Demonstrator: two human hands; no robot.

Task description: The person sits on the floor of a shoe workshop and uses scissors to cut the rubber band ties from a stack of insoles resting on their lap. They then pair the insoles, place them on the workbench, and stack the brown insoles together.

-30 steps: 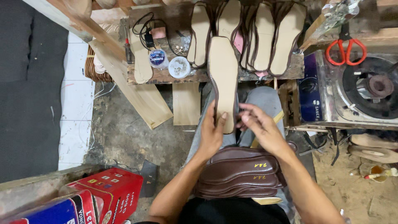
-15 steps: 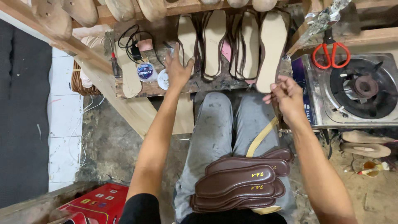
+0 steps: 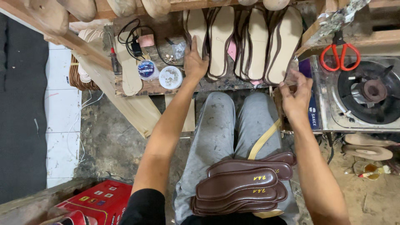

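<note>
My left hand (image 3: 195,62) lay open on the light, bendy tan insoles (image 3: 246,43) at 12 o'clock; right hand (image 3: 296,98) loosely open, empty.

Head camera looks steeply down, close over lap and workbench (image 3: 158,85).

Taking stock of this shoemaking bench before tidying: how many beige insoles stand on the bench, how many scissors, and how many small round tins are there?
Beige insoles leaning upright in a row on the bench, by the left hand: 4
Red-handled scissors: 1
Small round tins: 2
Total: 7
</note>
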